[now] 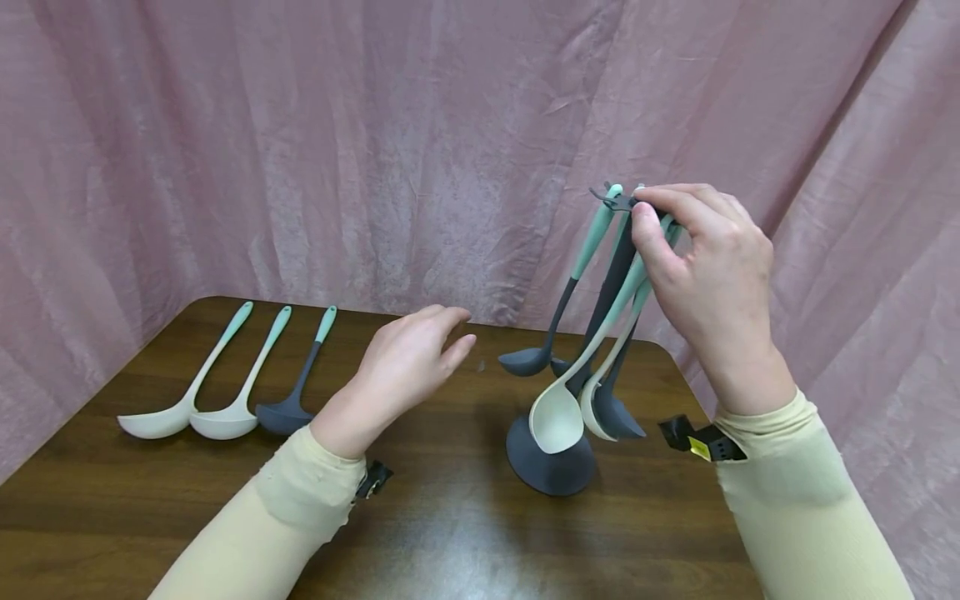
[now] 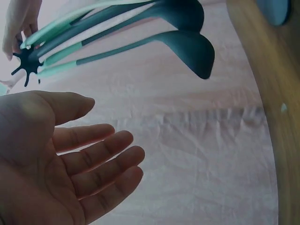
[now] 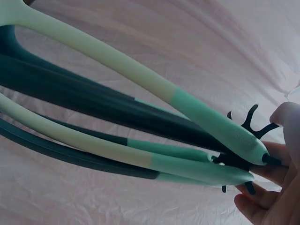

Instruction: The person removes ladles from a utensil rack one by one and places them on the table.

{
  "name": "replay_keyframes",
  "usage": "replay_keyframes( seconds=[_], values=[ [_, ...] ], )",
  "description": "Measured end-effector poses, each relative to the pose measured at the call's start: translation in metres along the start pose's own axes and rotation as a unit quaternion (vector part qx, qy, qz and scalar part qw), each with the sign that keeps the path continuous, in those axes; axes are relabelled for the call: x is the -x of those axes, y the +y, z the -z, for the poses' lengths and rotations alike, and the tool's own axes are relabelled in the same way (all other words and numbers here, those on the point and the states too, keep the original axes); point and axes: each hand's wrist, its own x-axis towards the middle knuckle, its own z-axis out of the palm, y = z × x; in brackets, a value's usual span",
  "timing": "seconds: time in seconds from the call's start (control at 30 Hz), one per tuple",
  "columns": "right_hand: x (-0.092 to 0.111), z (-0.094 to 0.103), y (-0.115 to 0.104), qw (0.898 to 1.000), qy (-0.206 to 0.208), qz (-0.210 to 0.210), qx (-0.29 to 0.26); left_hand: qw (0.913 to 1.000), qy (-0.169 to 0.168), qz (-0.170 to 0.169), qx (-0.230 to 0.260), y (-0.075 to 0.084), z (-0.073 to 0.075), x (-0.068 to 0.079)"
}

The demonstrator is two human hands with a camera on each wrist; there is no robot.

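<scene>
A dark grey utensil stand (image 1: 551, 471) with a round base and a ring of hooks (image 3: 234, 161) rises on the right side of the table. Several ladles hang from it by mint-green handles, among them a cream ladle (image 1: 557, 417) in front and a dark grey ladle (image 1: 525, 361) on the left. My right hand (image 1: 712, 267) pinches the hooked top of the stand between thumb and fingers; its fingertips are partly hidden in the head view. Left of the stand, my left hand (image 1: 405, 358) hovers over the table, palm bare and fingers loosely bent, touching nothing.
Lying side by side at the table's left are two cream ladles (image 1: 157, 422) and one dark grey ladle (image 1: 285, 417), handles pointing away. A brown wooden table (image 1: 435, 508) carries everything. Behind it hangs a pink curtain (image 1: 450, 167).
</scene>
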Motion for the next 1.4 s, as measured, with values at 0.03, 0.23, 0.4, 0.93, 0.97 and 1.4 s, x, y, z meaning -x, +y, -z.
replay_keyframes(
  seconds=[0.03,0.23,0.4,0.93,0.97,1.4],
  values=[
    [0.000,0.000,0.001,1.000,-0.001,0.002,-0.007,1.0000,0.005,-0.005,0.003,0.001,0.000,0.000],
    [0.001,-0.001,0.007,0.999,-0.002,0.019,-0.044,0.9993,0.017,-0.015,0.030,0.007,-0.003,-0.002],
    [0.003,-0.002,0.012,0.997,-0.007,0.030,-0.075,0.9982,0.027,-0.021,0.050,0.013,-0.006,-0.003],
    [0.004,-0.003,0.015,0.989,-0.020,0.121,-0.084,0.9954,0.018,-0.027,0.090,0.027,-0.016,-0.011],
    [0.004,-0.003,0.016,0.988,-0.024,0.126,-0.081,0.9952,0.014,-0.027,0.093,0.027,-0.016,-0.012],
    [0.003,0.005,0.021,0.985,-0.059,0.126,-0.104,0.9915,-0.013,-0.030,0.126,0.036,-0.025,-0.017]
  ],
)
